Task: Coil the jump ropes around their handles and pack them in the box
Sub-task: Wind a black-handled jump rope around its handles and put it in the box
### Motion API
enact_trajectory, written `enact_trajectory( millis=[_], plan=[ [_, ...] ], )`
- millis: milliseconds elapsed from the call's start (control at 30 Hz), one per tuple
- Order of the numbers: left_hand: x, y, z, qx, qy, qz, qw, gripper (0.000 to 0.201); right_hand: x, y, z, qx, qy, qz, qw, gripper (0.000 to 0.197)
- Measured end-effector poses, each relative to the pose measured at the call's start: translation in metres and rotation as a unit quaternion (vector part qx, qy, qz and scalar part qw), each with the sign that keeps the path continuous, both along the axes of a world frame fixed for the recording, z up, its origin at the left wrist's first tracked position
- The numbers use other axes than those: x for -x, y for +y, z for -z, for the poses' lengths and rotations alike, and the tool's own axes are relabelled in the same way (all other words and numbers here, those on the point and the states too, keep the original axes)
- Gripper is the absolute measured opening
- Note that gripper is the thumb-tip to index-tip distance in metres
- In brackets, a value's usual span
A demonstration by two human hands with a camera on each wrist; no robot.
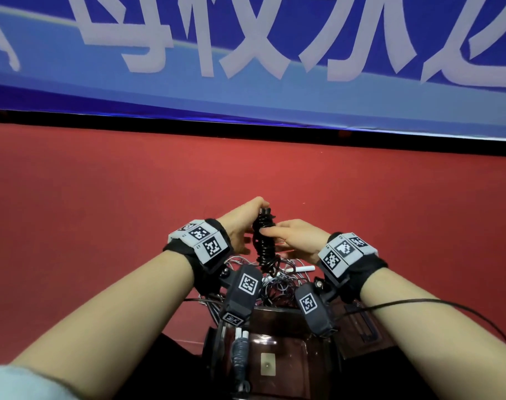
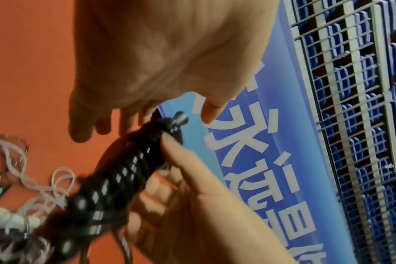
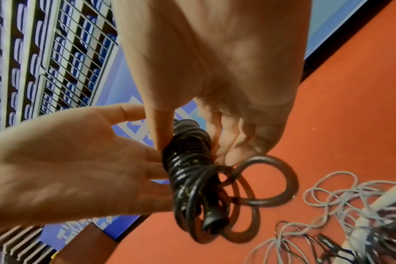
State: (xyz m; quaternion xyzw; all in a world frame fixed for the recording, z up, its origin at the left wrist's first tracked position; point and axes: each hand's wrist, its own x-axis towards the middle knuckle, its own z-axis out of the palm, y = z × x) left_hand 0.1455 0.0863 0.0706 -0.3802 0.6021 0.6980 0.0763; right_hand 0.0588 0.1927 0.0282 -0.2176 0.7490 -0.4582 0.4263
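Observation:
A black jump rope [image 1: 264,238] is wound round its handles into an upright bundle [image 3: 188,160] above the red floor. My right hand [image 1: 277,233] grips its middle, thumb [image 3: 161,132] on one side and curled fingers [image 3: 228,142] on the other. My left hand [image 1: 254,215] lies against the bundle's far side with its fingers straight and its thumb [image 2: 211,112] beside the metal end cap [image 2: 181,118], not touching. Loose black loops [image 3: 267,180] hang from the lower end. A brown box [image 1: 292,368] stands below my wrists, with one coiled rope [image 1: 240,350] inside.
A tangle of white and grey ropes [image 1: 275,280] with a white handle [image 1: 303,268] lies on the red floor [image 1: 130,212] between the box and my hands. A blue banner [image 1: 246,53] runs along the far edge. A thin black cable [image 1: 448,306] trails off my right wrist.

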Motion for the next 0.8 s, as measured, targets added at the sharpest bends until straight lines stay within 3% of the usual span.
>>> enact_trajectory(
  millis=[100, 200, 467, 800],
  plan=[
    [0.000, -0.018, 0.007, 0.146, -0.024, -0.058, 0.987, 0.054, -0.004, 0.002, 0.017, -0.056, -0.013, -0.008, 0.998, 0.041],
    [0.000, -0.037, 0.009, 0.210, -0.015, -0.101, 0.972, 0.058, -0.005, 0.006, 0.030, -0.104, 0.013, -0.018, 0.994, 0.027],
    [0.002, -0.062, 0.020, 0.291, -0.038, -0.147, 0.944, 0.072, -0.019, 0.000, 0.089, -0.210, 0.008, -0.002, 0.978, 0.034],
    [0.009, -0.086, 0.039, 0.299, -0.062, -0.134, 0.943, 0.053, -0.052, 0.008, 0.185, -0.309, -0.068, -0.031, 0.948, 0.032]
  ],
)
